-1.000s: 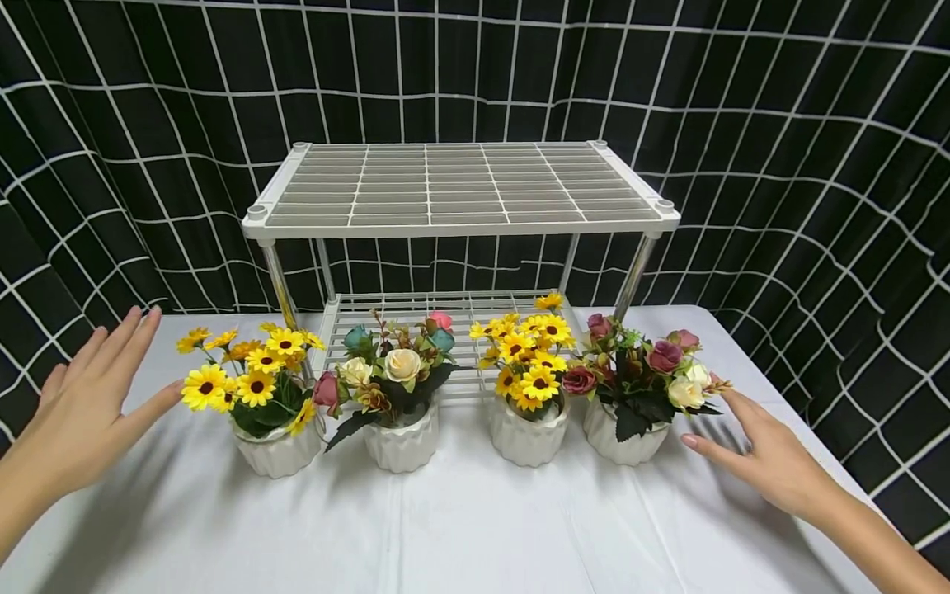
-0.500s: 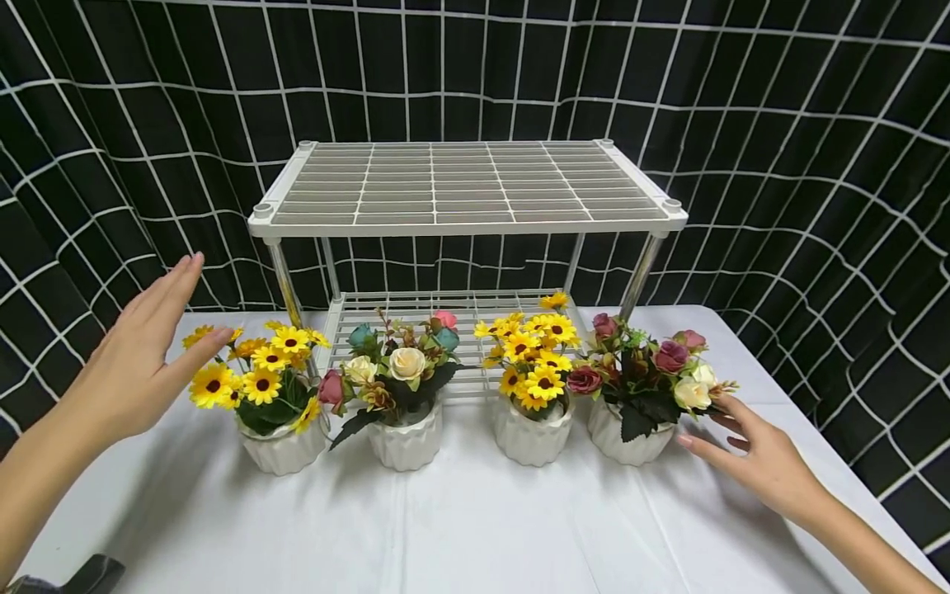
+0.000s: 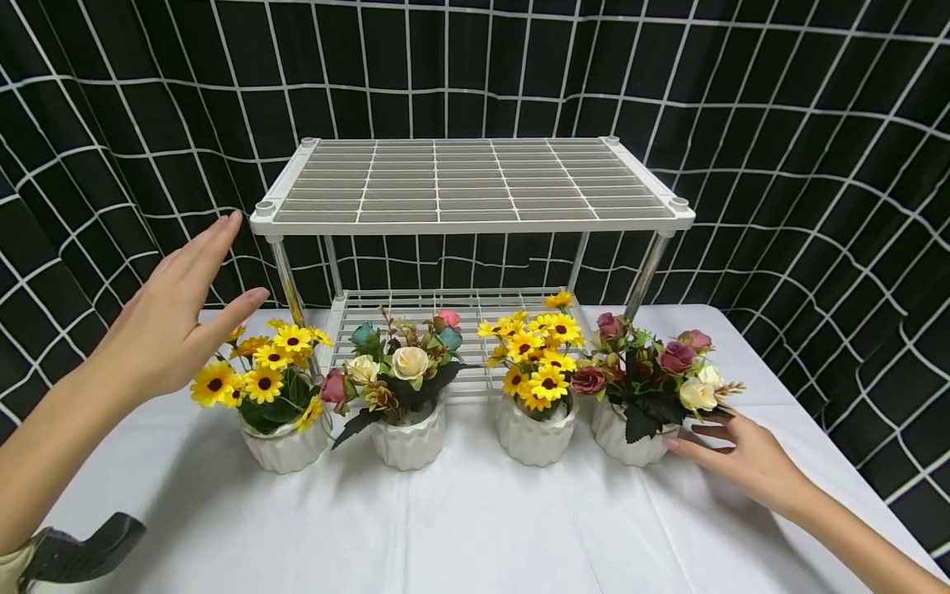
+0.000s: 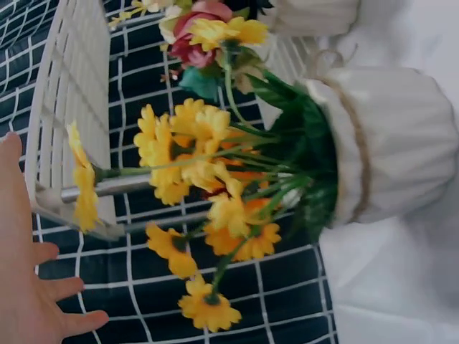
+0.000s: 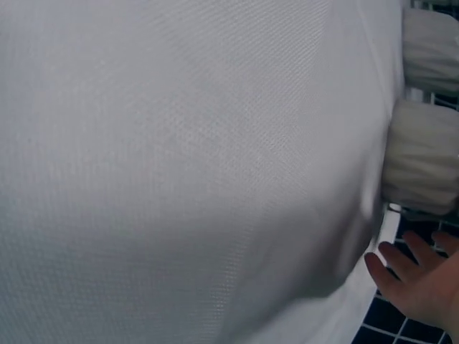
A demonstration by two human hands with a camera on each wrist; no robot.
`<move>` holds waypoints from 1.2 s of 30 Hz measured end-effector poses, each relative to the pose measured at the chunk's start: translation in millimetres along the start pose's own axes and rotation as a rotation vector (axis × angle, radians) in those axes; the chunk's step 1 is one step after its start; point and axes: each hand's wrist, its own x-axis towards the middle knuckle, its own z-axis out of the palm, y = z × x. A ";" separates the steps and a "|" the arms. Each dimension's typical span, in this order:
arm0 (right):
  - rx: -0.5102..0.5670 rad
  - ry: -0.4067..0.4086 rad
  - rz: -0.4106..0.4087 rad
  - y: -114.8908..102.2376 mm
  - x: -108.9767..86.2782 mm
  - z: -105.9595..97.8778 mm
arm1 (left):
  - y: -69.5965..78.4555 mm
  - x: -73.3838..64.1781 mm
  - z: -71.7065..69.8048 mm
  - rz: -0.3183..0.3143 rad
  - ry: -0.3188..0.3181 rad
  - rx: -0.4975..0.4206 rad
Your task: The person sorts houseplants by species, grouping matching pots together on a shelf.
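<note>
White cloth smooth over the table (image 3: 482,528), with long creases running from the pots toward the near side and soft shadows under both arms. Black curtain (image 3: 426,49) crossed by white grid lines, hung in folds behind the far edge and round to both sides, close to the rounded far right corner. Toward the far edge, midway between left and right, a white two-tier wire rack (image 3: 475,227) on shiny metal posts (image 3: 644,272).

In front of the rack, upright in a row on the cloth, from the left edge to the right: a daisy pot (image 3: 285,450) with twine round the rim, a mixed-rose pot (image 3: 410,441), a small-sunflower pot (image 3: 536,437) and a purple-rose pot (image 3: 629,437).

Above the table's left side, the left hand (image 3: 174,322), spread wide and holding nothing, apart from the daisies. Between the purple-rose pot and the table's right edge, low over the cloth, the right hand (image 3: 750,462), fingers apart and only loosely bent, thumb just beside the pot wall; cannot tell whether touching.
</note>
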 end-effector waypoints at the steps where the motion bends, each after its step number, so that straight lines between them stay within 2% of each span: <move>1: -0.002 -0.004 -0.001 -1.5 0.4 0.9 | 1.5 1.6 -0.6 0.005 -0.002 -0.005; 6: 0.007 -0.028 0.000 -9.3 3.5 3.4 | 7.2 8.1 -3.5 0.010 -0.028 -0.024; 15: 0.030 -0.039 -0.012 -17.2 9.8 8.8 | 12.4 18.7 -8.9 0.013 -0.026 -0.060; 23: 0.099 -0.048 0.027 -19.1 12.9 12.1 | 16.2 30.7 -10.6 0.047 -0.001 -0.073; 29: 0.121 -0.096 0.087 -21.1 14.9 9.3 | 19.0 37.9 -12.4 0.092 0.029 -0.071; 32: 0.118 -0.112 0.130 -22.9 15.5 7.8 | 20.4 40.9 -12.8 0.090 0.050 -0.074; 36: 0.139 -0.076 0.109 -25.0 15.8 11.1 | 22.3 45.1 -12.9 0.072 0.079 -0.081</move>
